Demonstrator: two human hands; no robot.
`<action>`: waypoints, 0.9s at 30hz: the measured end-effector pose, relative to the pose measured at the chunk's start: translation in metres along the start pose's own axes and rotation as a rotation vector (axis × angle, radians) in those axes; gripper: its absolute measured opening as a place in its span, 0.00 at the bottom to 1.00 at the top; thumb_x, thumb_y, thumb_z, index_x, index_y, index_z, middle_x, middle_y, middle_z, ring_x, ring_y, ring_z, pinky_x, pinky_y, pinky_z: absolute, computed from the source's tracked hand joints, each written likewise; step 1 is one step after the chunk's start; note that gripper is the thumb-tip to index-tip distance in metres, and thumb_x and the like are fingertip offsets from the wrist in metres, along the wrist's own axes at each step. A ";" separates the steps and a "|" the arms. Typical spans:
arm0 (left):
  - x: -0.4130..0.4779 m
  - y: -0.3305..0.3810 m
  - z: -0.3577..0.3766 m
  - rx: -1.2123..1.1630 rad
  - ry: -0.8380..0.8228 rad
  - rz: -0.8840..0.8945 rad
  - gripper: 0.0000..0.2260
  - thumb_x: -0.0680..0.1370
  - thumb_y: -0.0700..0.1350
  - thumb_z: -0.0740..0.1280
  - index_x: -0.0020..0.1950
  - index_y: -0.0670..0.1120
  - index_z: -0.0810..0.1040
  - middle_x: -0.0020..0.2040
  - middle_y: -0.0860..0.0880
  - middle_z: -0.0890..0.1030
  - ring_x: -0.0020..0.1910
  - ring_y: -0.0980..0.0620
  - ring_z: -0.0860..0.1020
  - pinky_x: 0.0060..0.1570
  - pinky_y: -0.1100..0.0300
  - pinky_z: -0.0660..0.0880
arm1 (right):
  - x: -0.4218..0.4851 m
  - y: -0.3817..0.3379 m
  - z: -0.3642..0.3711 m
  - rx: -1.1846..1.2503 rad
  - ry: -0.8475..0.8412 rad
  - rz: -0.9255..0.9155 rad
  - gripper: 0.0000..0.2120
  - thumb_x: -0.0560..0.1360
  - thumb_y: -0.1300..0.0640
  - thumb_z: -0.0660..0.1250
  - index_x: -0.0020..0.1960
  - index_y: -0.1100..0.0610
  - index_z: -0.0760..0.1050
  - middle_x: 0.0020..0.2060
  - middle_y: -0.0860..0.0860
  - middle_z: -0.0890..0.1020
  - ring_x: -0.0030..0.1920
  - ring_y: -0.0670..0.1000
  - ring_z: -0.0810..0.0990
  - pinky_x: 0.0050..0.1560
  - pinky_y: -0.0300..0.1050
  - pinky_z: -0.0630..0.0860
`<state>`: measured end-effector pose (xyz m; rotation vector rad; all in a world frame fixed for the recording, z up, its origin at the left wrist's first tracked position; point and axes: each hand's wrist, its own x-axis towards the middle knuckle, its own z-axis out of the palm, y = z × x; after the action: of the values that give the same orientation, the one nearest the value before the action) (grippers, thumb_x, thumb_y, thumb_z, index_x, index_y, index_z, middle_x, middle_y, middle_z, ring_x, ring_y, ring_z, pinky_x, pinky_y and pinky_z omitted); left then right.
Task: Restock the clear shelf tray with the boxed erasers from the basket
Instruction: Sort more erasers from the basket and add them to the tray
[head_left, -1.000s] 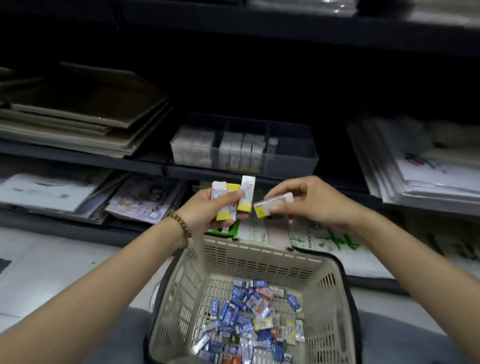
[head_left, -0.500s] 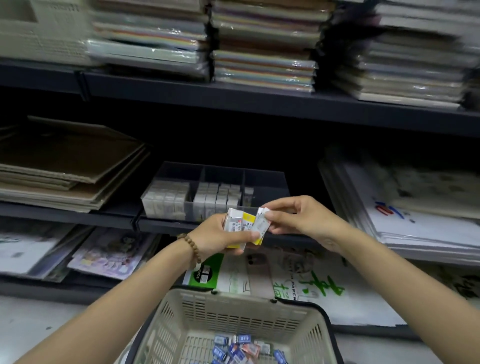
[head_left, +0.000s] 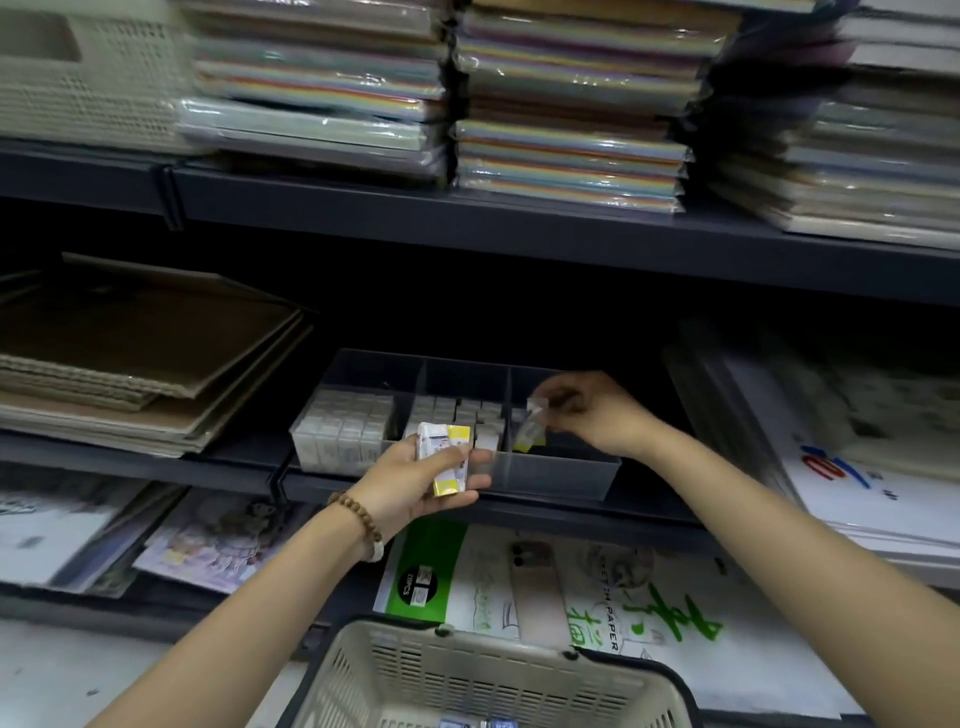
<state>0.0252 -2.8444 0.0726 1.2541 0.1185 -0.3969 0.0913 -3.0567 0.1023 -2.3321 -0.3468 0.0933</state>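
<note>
The left hand is curled round a small bunch of white-and-yellow boxed erasers. The thumb lies across their front and the fingers sit behind. It holds them just in front of the clear plastic shelf tray, which sits on the dark metal shelf.

The right hand reaches over the tray's right compartment. Its fingertips pinch the top of a single boxed eraser, which is tilted with its yellow end down inside that compartment, near the divider. Blur hides whether it touches the tray floor.

Rows of boxed erasers fill the front of the left and middle compartments. A brown beaded bracelet circles the left wrist. The beige plastic basket sits below, between the forearms.
</note>
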 end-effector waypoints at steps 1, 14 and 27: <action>0.001 0.000 -0.001 -0.005 -0.005 0.001 0.13 0.78 0.39 0.63 0.62 0.38 0.71 0.51 0.43 0.84 0.45 0.47 0.84 0.36 0.62 0.80 | 0.002 0.002 0.006 -0.043 0.004 -0.006 0.13 0.75 0.59 0.68 0.58 0.61 0.76 0.53 0.58 0.79 0.51 0.56 0.80 0.56 0.49 0.77; 0.003 -0.014 0.001 -0.026 0.059 -0.015 0.14 0.72 0.38 0.71 0.56 0.38 0.76 0.50 0.42 0.83 0.47 0.47 0.83 0.35 0.64 0.79 | -0.006 0.014 0.023 0.131 0.050 0.071 0.13 0.75 0.65 0.67 0.59 0.63 0.74 0.54 0.60 0.79 0.54 0.54 0.79 0.48 0.41 0.77; 0.002 -0.020 0.032 -0.104 0.065 0.075 0.10 0.72 0.39 0.72 0.52 0.40 0.78 0.44 0.44 0.84 0.43 0.50 0.84 0.37 0.64 0.79 | -0.046 -0.012 0.012 0.292 0.021 -0.044 0.08 0.76 0.51 0.65 0.52 0.53 0.79 0.49 0.49 0.82 0.48 0.45 0.80 0.44 0.38 0.78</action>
<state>0.0158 -2.8803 0.0637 1.1660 0.1457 -0.2819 0.0418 -3.0529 0.1007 -2.0343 -0.3492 0.0913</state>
